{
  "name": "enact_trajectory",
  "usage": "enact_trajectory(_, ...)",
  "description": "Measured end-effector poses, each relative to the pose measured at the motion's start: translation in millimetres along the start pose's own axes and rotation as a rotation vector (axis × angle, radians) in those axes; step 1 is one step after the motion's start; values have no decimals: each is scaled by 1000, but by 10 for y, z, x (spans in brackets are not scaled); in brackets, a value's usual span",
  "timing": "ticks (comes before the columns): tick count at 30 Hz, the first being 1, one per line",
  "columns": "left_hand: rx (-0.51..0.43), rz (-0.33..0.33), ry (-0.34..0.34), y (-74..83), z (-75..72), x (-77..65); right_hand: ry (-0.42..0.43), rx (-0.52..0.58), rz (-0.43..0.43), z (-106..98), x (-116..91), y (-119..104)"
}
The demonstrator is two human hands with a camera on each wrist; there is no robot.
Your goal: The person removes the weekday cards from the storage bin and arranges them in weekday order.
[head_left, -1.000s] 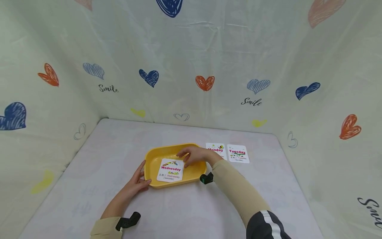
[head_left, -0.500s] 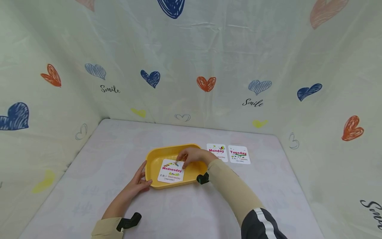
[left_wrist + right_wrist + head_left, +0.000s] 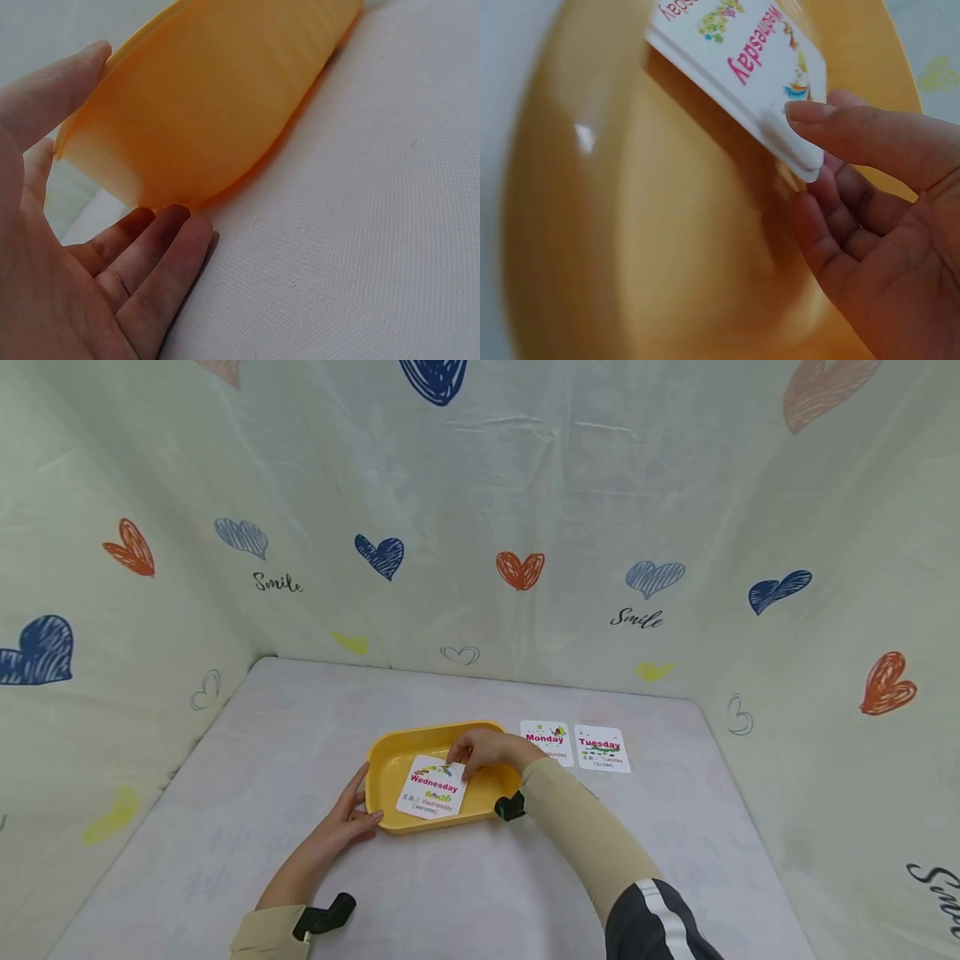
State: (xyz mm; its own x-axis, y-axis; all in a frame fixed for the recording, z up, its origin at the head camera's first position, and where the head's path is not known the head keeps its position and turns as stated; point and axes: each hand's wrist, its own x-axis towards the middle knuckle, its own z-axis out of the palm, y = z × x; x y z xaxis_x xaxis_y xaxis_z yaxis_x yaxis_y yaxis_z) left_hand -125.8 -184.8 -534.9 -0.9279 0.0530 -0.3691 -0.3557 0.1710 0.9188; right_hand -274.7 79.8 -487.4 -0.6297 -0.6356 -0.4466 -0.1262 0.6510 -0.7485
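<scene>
A shallow yellow tray (image 3: 390,760) stands on the table with a white Wednesday card (image 3: 429,793) in it. The right hand (image 3: 487,752) reaches into the tray and pinches the card at its upper right corner. In the right wrist view, the thumb lies on the printed face of the Wednesday card (image 3: 750,45) and fingers are beneath. Its edge looks layered, so a second card may lie under it. At the tray's left end, the left hand (image 3: 341,822) holds the wall. Seen from the left wrist, the thumb is at the rim and other fingers touch the lower wall.
A Monday card (image 3: 551,739) and a Tuesday card (image 3: 602,748) lie side by side face up, right of the tray. The right forearm passes close to the Monday card. Behind the white table (image 3: 337,693) hangs a heart-printed curtain (image 3: 450,485).
The right hand has closed its thumb and fingers on the corner of the Wednesday card. The card's upper edge has risen and shifted slightly. The left hand stays at the tray.
</scene>
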Motion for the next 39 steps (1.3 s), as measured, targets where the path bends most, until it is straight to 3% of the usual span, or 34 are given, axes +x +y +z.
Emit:
enact_trajectory(18, -6, 18, -15, 10, 26, 10, 33, 40, -22, -84, -21, 66)
enact_trajectory(29, -15, -15, -13, 34, 6, -3, 62, 36, -19, -165, -93, 52)
enact_trajectory(39, -6, -28, -15, 33, 5, -12, 89, 184, -8, -271, -279, 71)
